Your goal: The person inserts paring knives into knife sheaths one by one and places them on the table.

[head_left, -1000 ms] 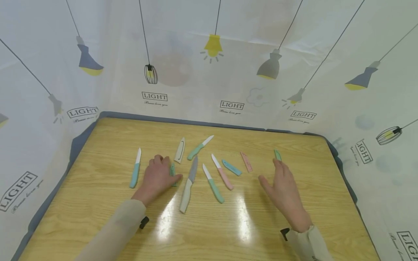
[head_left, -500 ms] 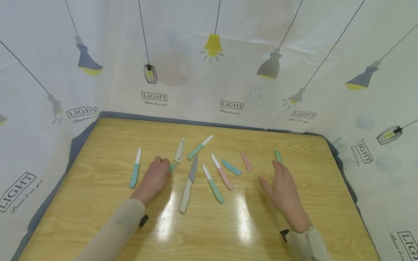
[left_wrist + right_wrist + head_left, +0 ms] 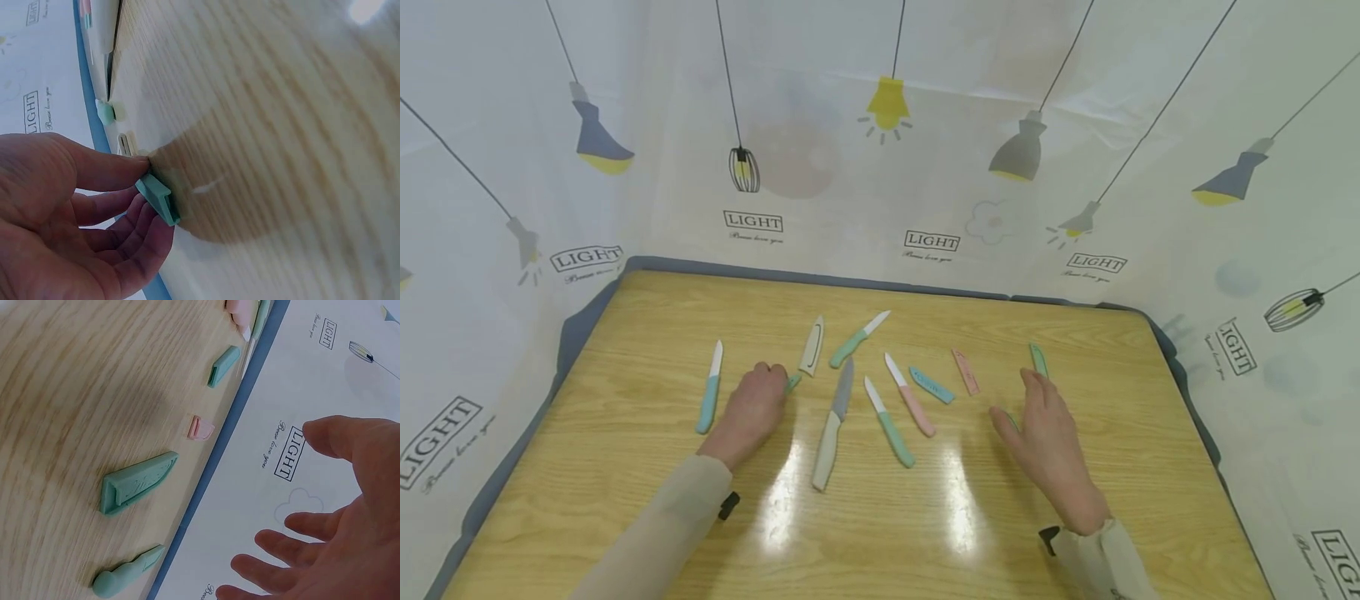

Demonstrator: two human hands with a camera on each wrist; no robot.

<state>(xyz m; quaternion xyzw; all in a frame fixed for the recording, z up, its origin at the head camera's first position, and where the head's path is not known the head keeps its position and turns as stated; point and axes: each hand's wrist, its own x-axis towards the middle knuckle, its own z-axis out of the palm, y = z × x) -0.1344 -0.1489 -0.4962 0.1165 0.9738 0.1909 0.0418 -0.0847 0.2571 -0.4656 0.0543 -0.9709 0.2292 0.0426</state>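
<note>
My left hand pinches a green knife sheath between thumb and fingers, low over the table; in the head view only the sheath's tip shows. A blue-handled knife lies to its left, a cream sheath just beyond. My right hand hovers with fingers spread, holding nothing. Near it lie another green sheath, mostly hidden under the hand in the head view, and a long green piece with a rounded end, perhaps a knife.
Between the hands lie a large cream-handled knife, two green-handled knives, a pink-handled knife, a blue sheath and a pink sheath. A printed cloth wall surrounds the wooden table.
The left hand has drawn the green sheath off its spot on the table and turned it, shifting slightly left. The right hand has moved a little left; a green edge now shows by its thumb.
</note>
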